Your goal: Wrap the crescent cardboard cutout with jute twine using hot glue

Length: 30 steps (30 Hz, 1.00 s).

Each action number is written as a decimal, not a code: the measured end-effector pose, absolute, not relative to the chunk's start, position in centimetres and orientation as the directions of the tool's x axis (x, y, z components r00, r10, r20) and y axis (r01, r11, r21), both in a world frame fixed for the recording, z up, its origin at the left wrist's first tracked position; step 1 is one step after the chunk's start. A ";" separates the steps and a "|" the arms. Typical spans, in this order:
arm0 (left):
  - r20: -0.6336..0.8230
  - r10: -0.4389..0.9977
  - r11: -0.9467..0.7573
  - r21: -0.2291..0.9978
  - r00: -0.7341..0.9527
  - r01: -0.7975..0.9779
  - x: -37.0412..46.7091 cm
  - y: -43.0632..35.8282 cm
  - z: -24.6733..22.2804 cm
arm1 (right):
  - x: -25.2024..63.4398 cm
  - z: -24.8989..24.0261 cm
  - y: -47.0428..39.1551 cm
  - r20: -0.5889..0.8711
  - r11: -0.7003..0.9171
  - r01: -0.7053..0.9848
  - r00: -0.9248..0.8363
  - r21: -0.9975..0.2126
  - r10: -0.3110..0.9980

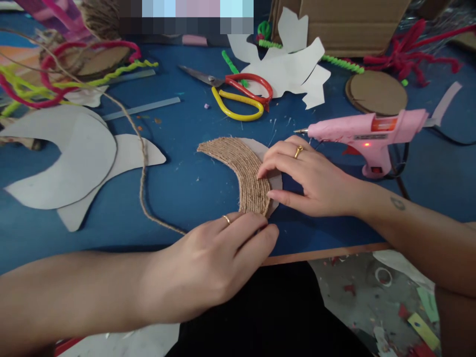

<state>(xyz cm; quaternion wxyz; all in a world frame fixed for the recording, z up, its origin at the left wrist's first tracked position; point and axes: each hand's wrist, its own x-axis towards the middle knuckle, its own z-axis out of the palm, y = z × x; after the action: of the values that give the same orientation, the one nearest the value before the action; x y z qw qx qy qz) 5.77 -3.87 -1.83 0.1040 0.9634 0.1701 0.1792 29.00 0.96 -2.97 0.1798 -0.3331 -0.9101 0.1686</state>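
Observation:
A crescent piece covered with rows of brown twine (241, 161) lies on the blue table near its front edge, with bare pale card showing along its outer right side. My left hand (219, 253) is closed at the lower end of the crescent, its fingers bent together over the twine; what they pinch is hidden. A loose strand of twine (143, 183) runs from the upper left down to my left hand. My right hand (308, 178) rests with fingers apart, thumb and fingertips touching the crescent's right side. To its right lies a pink glue gun (372, 130) with a lit red light.
Red-and-yellow scissors (238, 94) lie beyond the crescent, beside white card cutouts (286, 69). More pale crescents (89, 158) are at left, near pipe cleaners (55, 84) and glue sticks (145, 108). A round cardboard disc (377, 92) and cardboard box (345, 25) stand behind the gun.

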 end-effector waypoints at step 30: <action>0.299 0.292 -0.940 0.263 0.908 0.216 6.4 -3.8 -1.9 | 29.1 -3.5 1.1 0.155 0.698 0.577 -0.713 -0.424 0.684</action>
<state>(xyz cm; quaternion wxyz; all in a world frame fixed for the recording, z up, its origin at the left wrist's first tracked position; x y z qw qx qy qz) 6.36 -3.76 -1.85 0.1127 0.9703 0.1310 0.1693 29.13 1.10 -3.50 0.1522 -0.3467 -0.9088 0.1754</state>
